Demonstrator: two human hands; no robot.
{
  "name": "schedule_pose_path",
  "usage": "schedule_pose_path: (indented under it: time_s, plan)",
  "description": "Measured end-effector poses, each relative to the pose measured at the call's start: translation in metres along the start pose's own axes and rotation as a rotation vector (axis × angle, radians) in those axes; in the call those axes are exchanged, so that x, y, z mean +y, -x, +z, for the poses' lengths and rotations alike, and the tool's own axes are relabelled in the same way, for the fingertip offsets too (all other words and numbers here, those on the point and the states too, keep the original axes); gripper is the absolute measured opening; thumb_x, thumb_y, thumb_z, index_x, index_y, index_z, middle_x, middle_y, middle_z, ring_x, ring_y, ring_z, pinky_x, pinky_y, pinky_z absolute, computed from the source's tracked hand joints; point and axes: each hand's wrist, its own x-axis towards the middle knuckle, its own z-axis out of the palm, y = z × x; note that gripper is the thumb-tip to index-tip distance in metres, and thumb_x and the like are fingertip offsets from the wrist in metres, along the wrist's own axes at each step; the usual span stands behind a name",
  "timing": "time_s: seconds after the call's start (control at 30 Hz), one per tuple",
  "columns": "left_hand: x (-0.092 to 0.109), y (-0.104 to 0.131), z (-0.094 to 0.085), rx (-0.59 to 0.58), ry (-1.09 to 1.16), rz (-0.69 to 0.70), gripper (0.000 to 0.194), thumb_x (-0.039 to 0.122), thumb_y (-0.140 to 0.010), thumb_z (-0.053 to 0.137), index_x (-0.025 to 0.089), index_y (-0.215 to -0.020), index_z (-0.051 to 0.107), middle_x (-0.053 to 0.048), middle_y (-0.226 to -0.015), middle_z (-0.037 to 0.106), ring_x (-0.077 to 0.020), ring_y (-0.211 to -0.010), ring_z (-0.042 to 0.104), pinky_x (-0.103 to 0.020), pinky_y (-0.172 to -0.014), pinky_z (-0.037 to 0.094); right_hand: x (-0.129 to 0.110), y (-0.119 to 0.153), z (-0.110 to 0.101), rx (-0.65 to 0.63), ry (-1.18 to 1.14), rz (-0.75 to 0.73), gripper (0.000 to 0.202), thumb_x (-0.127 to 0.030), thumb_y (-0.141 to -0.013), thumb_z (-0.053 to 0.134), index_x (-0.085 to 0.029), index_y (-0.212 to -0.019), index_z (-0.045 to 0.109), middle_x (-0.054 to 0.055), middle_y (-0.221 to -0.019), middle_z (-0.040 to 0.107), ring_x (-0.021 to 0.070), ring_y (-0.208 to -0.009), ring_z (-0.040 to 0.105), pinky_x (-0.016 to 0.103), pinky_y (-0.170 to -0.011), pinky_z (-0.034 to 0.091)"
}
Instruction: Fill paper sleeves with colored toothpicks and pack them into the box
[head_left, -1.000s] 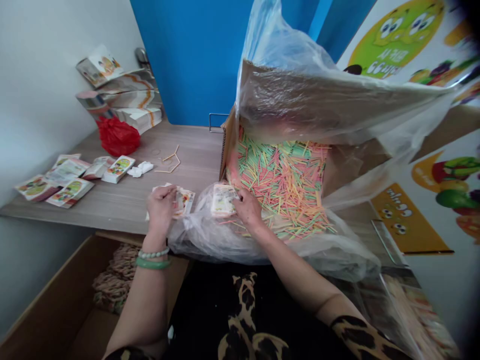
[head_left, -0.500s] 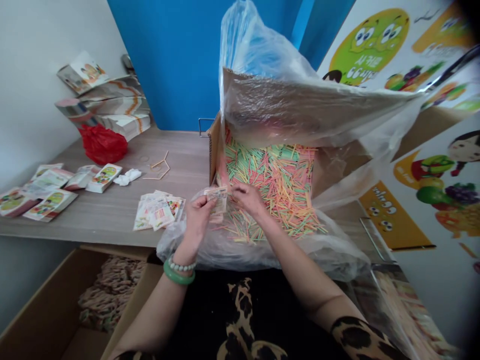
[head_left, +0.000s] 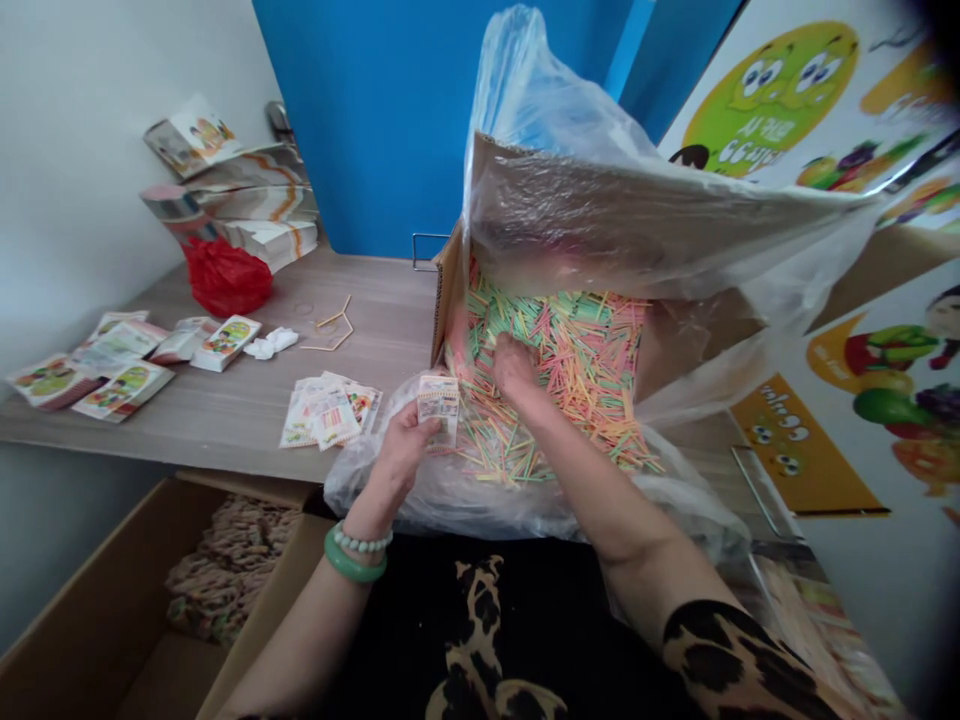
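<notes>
Bench (head_left: 390, 300): wood-look top, running across behind the hands; carries the carton.
Carton (head_left: 448, 290): open, on the bench, right of the left hand; its left flap stands beside the heap.
Liner (head_left: 540, 503): clear plastic, spilling over the carton's near edge toward the person.
Heap (head_left: 581, 375): pink, green, yellow and orange sticks, lying at mixed angles; no single long axis to it. Fills the lined carton, thinning toward the near left, by the held packet.
Right hand (head_left: 514, 362): in the left part of the heap, fingers down among the sticks. Forearm slants in from near right. Whether the fingers have closed on any sticks, cannot tell.
Left hand (head_left: 405, 440): pinching the held packet, thumb on its face, at the left side.
Loose packets (head_left: 334, 415): fanned on the bench, left of the left hand, apart from it.
Held packet (head_left: 442, 395): small, printed; near left of the heap, over the liner. Long axis runs roughly away from the person, far end clear of the thumb. One layer or several, cannot tell.
Key bearing: right hand to held packet, near and to the left, a short gap between. Right hand is nearer the thick of the heap; left hand is on the packet itself.
</notes>
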Motion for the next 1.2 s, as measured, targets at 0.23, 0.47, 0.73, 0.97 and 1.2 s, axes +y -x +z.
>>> schedule_pose_path:
  time_s: [0.23,0.47,0.73,0.97,1.2]
  plan:
    - [0.007,0.006,0.010,-0.066,-0.262,0.253,0.018,0.038,-0.079,0.069,0.020,-0.079,0.071,-0.009,-0.107,0.075,-0.0279,-0.108,0.066,-0.043,-0.095,0.052,0.023,0.058,-0.006,-0.141,-0.951,-0.090,0.016,-0.028,-0.086,0.044,-0.020,-0.091,0.057,0.001,-0.079,0.065,0.0169,-0.076,0.061,0.030,-0.078,0.049]
    - [-0.015,0.004,0.042,-0.332,-0.535,0.485,0.010,0.025,-0.084,0.060,0.024,-0.084,0.070,-0.010,-0.136,0.064,-0.0278,-0.134,0.053,-0.048,-0.117,0.036,0.008,0.119,0.028,-0.192,-0.845,-0.156,0.018,-0.028,-0.083,0.048,-0.020,-0.087,0.065,0.005,-0.092,0.071,0.0204,-0.087,0.063,0.032,-0.080,0.051]
    - [-0.021,0.007,0.017,-0.032,-0.298,0.214,0.019,0.035,-0.083,0.061,0.020,-0.089,0.070,-0.006,-0.090,0.073,-0.0231,-0.091,0.067,-0.039,-0.087,0.054,0.015,0.114,0.028,-0.171,-0.725,-0.156,0.024,-0.020,-0.081,0.048,-0.021,-0.094,0.068,0.001,-0.099,0.072,0.0190,-0.093,0.064,0.029,-0.087,0.047]
    - [-0.025,0.009,0.010,-0.020,-0.245,0.065,0.021,0.038,-0.071,0.072,0.019,-0.068,0.065,0.001,-0.062,0.058,-0.0138,-0.059,0.051,-0.027,-0.057,0.043,0.019,0.122,0.024,-0.238,-0.724,-0.224,0.023,-0.021,-0.084,0.046,-0.023,-0.098,0.063,0.000,-0.092,0.070,0.0182,-0.090,0.063,0.029,-0.087,0.045]
    - [-0.015,0.017,0.012,0.003,-0.438,0.158,0.029,0.037,-0.068,0.071,0.020,-0.051,0.056,0.004,-0.054,0.044,-0.0108,-0.050,0.041,-0.024,-0.047,0.030,0.013,0.115,-0.006,-0.035,-1.191,-0.088,0.010,-0.032,-0.088,0.046,-0.024,-0.092,0.050,-0.003,-0.070,0.061,0.0164,-0.069,0.061,0.031,-0.076,0.049]
